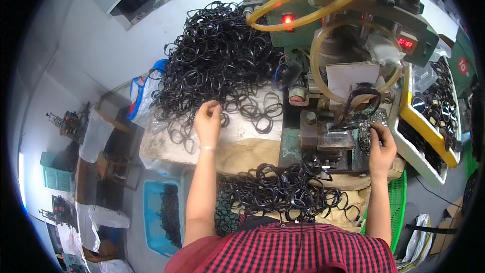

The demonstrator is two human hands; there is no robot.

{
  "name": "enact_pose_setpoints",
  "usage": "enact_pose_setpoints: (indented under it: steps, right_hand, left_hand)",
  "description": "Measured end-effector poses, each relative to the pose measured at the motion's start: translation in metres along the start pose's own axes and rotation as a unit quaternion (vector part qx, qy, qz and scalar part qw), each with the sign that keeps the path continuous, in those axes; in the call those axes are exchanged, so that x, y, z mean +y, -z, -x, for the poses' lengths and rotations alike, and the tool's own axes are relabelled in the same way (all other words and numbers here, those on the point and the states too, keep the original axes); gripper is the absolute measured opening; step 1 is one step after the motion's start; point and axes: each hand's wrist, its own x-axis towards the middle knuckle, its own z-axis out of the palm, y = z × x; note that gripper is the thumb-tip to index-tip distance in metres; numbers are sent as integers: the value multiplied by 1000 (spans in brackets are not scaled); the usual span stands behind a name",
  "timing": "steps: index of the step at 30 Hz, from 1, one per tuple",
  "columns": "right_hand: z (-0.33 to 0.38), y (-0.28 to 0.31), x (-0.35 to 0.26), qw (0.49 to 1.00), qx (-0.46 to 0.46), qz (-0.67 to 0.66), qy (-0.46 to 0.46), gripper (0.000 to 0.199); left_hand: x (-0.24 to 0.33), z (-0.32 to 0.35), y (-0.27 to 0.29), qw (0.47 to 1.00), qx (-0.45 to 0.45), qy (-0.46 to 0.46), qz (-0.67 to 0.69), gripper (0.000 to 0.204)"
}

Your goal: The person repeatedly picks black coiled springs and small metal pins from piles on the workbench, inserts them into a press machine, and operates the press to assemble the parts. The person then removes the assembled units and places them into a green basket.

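The green press [290, 40] fills the upper right of the frame, and the big heap of black rings [217, 55] beside it takes up the upper centre, thinning to loose, separate rings toward the middle. A smaller heap of black rings [283, 189] lies at lower centre, close to the person's checked shirt [303, 250]. Judged from this layout, the work is partway through, with a great many rings yet to be dealt with; which heap is finished and which is waiting cannot be told. At right of centre a black loop [353, 103] stands by the metal block [336, 141] of the press, so one piece seems to be mid-step there. The left forearm [202, 197] rises steeply from the lower edge, and the left hand [207, 124] sits at the near fringe of the big heap, wrist nearly straight, fingers curled and thumb drawn in close to them; whether a ring is caught between them cannot be told. The right forearm [380, 205] comes up almost vertically, and the right hand [382, 151] bends inward beside the block, its fingers curved with only a small gap to the thumb, next to the speckled scraps [366, 134]; nothing is clearly visible in its grasp, and a small piece could be hidden there.
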Motion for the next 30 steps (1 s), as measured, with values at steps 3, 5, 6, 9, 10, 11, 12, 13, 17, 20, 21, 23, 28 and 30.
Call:
enact_pose_setpoints:
  steps: [3, 5, 6, 9, 10, 11, 12, 13, 17, 20, 21, 23, 28, 30]
  right_hand:
    - [-4, -9, -8, 999, -14, -36, -29, 13]
    - [-2, -6, -2, 998, -22, -35, -49, 12]
    - [0, 1, 0, 999, -6, -20, -38, 12]
    - [19, 22, 18, 998, 50, 25, -29, 11]
    - [26, 31, 20, 997, 63, 16, -45, 11]
    - [30, 36, 20, 996, 71, 22, -54, 11]
    - [32, 41, 19, 994, 80, 28, -63, 11]
    - [33, 44, 13, 996, 66, 17, -53, 11]
    - [19, 29, -43, 999, -10, -24, 21, 12]
    - [-4, 2, -76, 993, -58, -67, 84, 14]
    - [-8, -9, -77, 993, -53, -77, 65, 14]
    - [-9, -24, -68, 985, -58, -162, -2, 17]
    - [-1, -37, -63, 939, -57, -317, -120, 29]
    - [-2, -38, -65, 923, -58, -357, -132, 37]
  left_hand:
    - [-16, -11, -28, 977, 65, -147, -140, 12]
    - [-19, -8, -45, 930, 108, -298, -185, 12]
    - [-17, -7, -49, 914, 91, -341, -202, 13]
    - [-23, 1, -47, 865, 27, -427, -263, 23]
    - [-23, 1, -47, 854, 9, -437, -284, 22]
    - [-19, 0, -47, 842, -8, -446, -304, 22]
    - [-19, -1, -48, 830, -26, -455, -323, 22]
    - [-20, -5, -48, 830, -51, -451, -325, 31]
    - [-7, 0, -47, 792, -127, -505, -318, 31]
    - [-1, 13, -67, 774, -160, -519, -325, 24]
    - [-11, 10, -77, 748, -143, -537, -362, 21]
    - [-22, 7, -91, 751, -125, -552, -339, 19]
    - [-2, 23, -68, 849, -42, -468, -243, 10]
    - [-3, 15, -56, 872, 41, -445, -198, 14]
